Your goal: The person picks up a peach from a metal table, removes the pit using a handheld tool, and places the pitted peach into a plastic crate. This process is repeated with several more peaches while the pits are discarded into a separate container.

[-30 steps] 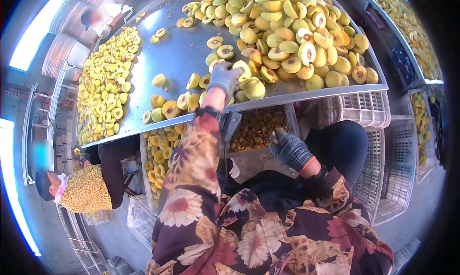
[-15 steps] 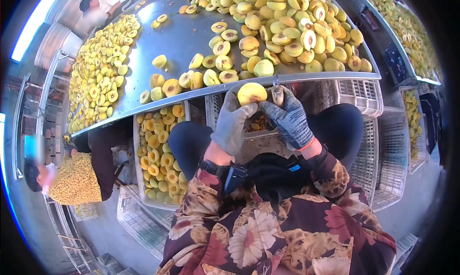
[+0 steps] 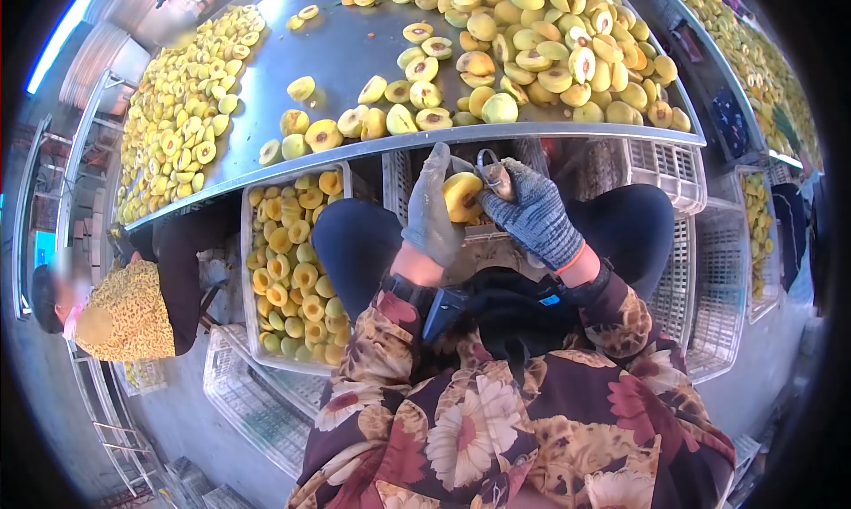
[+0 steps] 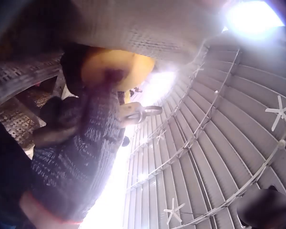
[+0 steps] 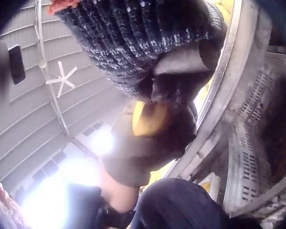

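Observation:
Between the two gloved hands, below the metal table's edge, is a yellow fruit half (image 3: 462, 197) with a dark centre. The left hand (image 3: 433, 209), in a grey glove, holds it from the left, fingers pointing up. The right hand (image 3: 534, 215), in a dark knitted glove, grips a small tool (image 3: 498, 181) with a curved metal loop, and its fingertips touch the fruit. In the left wrist view the fruit (image 4: 115, 67) shows beneath the left palm, the loop (image 4: 151, 110) beyond the right fingers. The right wrist view shows the fruit (image 5: 150, 118) partly hidden by both gloves.
Fruit halves (image 3: 550, 48) are heaped on the metal table (image 3: 355, 57), with a row along its near edge. A crate of fruit (image 3: 297, 270) stands left of the knees; white crates (image 3: 669, 177) are at the right. Another person (image 3: 133, 305) sits at the left.
A second ago the left hand was among the fruit on the table; it came back to the right hand with a half. Since then the left fingers have straightened upward and the fruit has turned.

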Tool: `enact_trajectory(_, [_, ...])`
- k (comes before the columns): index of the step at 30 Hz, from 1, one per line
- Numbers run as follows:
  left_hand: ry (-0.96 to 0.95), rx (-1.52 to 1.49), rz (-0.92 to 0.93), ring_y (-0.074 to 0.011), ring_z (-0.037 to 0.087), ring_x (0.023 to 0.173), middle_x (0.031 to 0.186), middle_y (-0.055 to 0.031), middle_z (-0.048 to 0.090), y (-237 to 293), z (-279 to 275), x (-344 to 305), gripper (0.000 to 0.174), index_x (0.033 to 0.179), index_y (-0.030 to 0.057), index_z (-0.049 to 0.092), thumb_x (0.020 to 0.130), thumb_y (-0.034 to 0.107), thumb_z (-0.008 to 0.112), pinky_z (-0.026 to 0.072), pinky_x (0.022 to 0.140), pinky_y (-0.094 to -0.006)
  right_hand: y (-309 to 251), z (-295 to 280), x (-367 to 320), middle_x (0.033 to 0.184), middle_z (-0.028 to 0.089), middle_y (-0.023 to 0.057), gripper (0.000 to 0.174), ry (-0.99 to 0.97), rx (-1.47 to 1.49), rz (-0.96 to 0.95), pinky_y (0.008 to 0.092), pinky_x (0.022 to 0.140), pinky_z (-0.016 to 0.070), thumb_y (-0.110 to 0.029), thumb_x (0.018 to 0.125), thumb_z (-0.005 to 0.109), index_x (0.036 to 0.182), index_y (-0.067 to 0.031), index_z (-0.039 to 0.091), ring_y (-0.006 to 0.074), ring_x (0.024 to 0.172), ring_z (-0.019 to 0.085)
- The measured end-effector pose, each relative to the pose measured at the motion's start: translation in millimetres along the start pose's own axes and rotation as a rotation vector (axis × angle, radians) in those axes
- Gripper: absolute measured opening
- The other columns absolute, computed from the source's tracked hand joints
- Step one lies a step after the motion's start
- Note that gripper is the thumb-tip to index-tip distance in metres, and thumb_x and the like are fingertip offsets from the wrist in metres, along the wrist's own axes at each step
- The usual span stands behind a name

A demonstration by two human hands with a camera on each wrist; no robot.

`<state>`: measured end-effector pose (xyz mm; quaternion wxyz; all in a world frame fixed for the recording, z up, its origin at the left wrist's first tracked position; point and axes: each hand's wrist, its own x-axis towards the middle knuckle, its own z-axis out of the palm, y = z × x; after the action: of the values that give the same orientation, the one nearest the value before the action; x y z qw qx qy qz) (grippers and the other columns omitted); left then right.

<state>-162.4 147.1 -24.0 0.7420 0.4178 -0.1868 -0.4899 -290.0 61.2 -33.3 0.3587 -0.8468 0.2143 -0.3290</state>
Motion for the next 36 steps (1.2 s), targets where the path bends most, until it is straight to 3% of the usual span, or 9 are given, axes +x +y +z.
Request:
enact_trajectory(8, [0.244,-0.201,-0.068,-0.0144,0.058,0.074,0.078,-0.0046,0.06,-4,17,-2,0.038,0.083,0.01,0.057,0.094,0.045,0.048,0.0464,0.065,-0.0278,-9,2,1,0.088,0.061,0.0151,0.028,0.072,-0.052,-0.056,0.0398,0.072,0.0509,-0.016,0.075,0.07,0.097,-0.0051,0.057,0.0348,0.083,0.061])
enact_trajectory(11, [0.318,-0.215,0.002,-0.0145,0.058,0.074,0.079,-0.0054,0.06,-12,25,-2,0.04,0.085,0.0089,0.056,0.094,0.047,0.048,0.0477,0.065,-0.0289,-4,-2,3,0.086,0.06,0.0148,0.024,0.07,-0.132,-0.162,0.0399,0.07,0.0504,-0.015,0.076,0.068,0.095,-0.0055,0.057,0.0353,0.081,0.06])
enact_trajectory(14, [0.339,0.158,0.3,-0.0173,0.06,0.075,0.082,-0.0066,0.061,-22,19,3,0.041,0.089,0.008,0.055,0.094,0.048,0.048,0.0496,0.065,-0.0307,3,-8,8,0.086,0.06,0.0142,0.023,0.02,-0.001,-0.064,0.0398,0.068,0.0501,-0.015,0.077,0.067,0.095,-0.0054,0.057,0.0349,0.08,0.06])
enact_trajectory(17, [0.421,-0.198,0.102,-0.0217,0.062,0.078,0.085,-0.0075,0.062,-12,5,17,0.044,0.091,0.0072,0.055,0.093,0.051,0.047,0.052,0.067,-0.0345,-8,-21,0,0.086,0.06,0.015,0.026,0.037,-0.079,-0.166,0.0401,0.068,0.0506,-0.016,0.077,0.068,0.096,-0.0044,0.056,0.0348,0.08,0.06])
enact_trajectory(21, [0.146,-0.417,-0.002,-0.0274,0.061,0.093,0.096,-0.0097,0.061,5,-8,18,0.055,0.104,0.005,0.054,0.091,0.057,0.044,0.0513,0.081,-0.0419,5,-17,-12,0.083,0.062,0.0191,0.032,-0.201,-0.271,0.13,0.0414,0.067,0.052,-0.023,0.08,0.067,0.101,-0.0023,0.055,0.0373,0.078,0.062])
enact_trajectory(26, [0.167,-0.303,0.082,-0.0311,0.061,0.094,0.099,-0.0138,0.062,-7,6,18,0.06,0.106,0.0057,0.053,0.09,0.062,0.038,0.0514,0.084,-0.0444,-24,-10,-8,0.082,0.063,0.0226,0.034,-0.054,-0.055,0.116,0.0453,0.066,0.0509,-0.026,0.082,0.064,0.104,-0.0015,0.053,0.0397,0.075,0.062])
enact_trajectory(27, [0.152,-0.151,0.141,-0.0314,0.061,0.094,0.1,-0.0147,0.062,-10,8,17,0.061,0.106,0.0058,0.052,0.091,0.062,0.037,0.0516,0.084,-0.0443,-28,-8,-4,0.081,0.063,0.0235,0.032,-0.085,-0.094,0.147,0.0469,0.066,0.0503,-0.026,0.084,0.062,0.103,-0.0016,0.052,0.0403,0.074,0.062])
enact_trajectory(29, [0.113,-0.304,0.08,-0.0322,0.061,0.094,0.103,-0.0178,0.062,-12,5,19,0.061,0.108,0.0062,0.05,0.093,0.062,0.03,0.052,0.084,-0.0428,-18,2,-1,0.081,0.063,0.0236,0.034,-0.136,-0.097,0.199,0.0471,0.066,0.0502,-0.027,0.084,0.061,0.104,-0.0016,0.051,0.0405,0.074,0.062])
enact_trajectory(36, [0.063,-0.262,0.193,-0.0281,0.06,0.094,0.101,-0.0148,0.06,-18,8,16,0.055,0.105,0.0045,0.05,0.095,0.056,0.033,0.0524,0.084,-0.041,-22,5,5,0.086,0.061,0.0251,0.036,-0.254,-0.146,0.321,0.0477,0.07,0.0491,-0.025,0.085,0.058,0.107,0.0009,0.048,0.0419,0.08,0.061])
